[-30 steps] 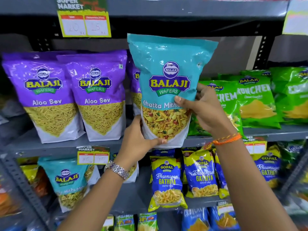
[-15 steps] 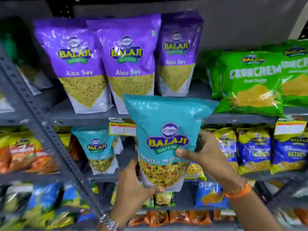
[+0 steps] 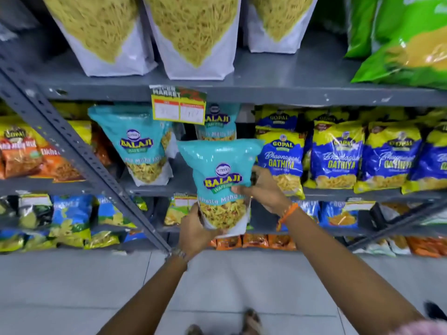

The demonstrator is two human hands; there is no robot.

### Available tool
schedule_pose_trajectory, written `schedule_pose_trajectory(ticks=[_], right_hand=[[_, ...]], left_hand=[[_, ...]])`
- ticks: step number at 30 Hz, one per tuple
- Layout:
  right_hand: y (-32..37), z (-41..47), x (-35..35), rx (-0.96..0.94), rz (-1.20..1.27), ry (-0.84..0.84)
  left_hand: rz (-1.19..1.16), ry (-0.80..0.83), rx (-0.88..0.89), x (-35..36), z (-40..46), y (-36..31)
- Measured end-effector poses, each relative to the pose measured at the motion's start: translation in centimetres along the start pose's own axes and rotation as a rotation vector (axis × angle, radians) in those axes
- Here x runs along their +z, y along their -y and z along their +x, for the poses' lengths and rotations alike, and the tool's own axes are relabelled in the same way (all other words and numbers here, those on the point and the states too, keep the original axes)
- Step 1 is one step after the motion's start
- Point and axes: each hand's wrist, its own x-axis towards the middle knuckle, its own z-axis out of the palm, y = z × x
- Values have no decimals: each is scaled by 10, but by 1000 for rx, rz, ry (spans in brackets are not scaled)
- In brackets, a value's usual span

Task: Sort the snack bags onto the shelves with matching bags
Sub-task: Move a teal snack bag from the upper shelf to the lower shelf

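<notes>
Grey steel shelving point(image 3: 266, 93) filled the view, with pale floor tiles below it. At the far left of the middle shelf lay orange and yellow Gopal packets point(image 3: 21, 153), the rest of their print too blurred to read. Right of the slanted brace stood a teal Balaji Wafers pouch point(image 3: 139, 143), upright, and a second teal pouch point(image 3: 217, 124) sat further back, half hidden by a yellow price tag point(image 3: 179, 107) headed with what looked like "Super Market" (its handwritten figures were not legible).

The held teal Balaji Wafers bag point(image 3: 220, 180) hung upright in front of that shelf, its long axis vertical, its lower line reading roughly "Khatta Mitha". The left hand point(image 3: 196, 228) cupped its bottom left corner, fingers closed under the base; the right hand point(image 3: 263, 189) pinched its right edge at mid-height, thumb across the front.

The matching pouches lay up and to the left of both hands, with an open gap on the shelf between them directly behind the held bag. I judged the left hand the nearer one to that gap, so the bag needed only to go forward and slightly up.

Further right ran blue and yellow Gopal Bhavnagari Gathiya bags point(image 3: 336, 158).
</notes>
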Motion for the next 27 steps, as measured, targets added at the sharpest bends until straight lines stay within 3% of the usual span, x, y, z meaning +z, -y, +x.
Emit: schedule_pose_trajectory(ticks=[15, 27], right_hand=[[22, 105, 9, -113, -44, -78], [13, 123, 12, -96, -31, -128]], left_hand=[[322, -28, 97, -18, 134, -33], [236, -92, 57, -14, 156, -29]])
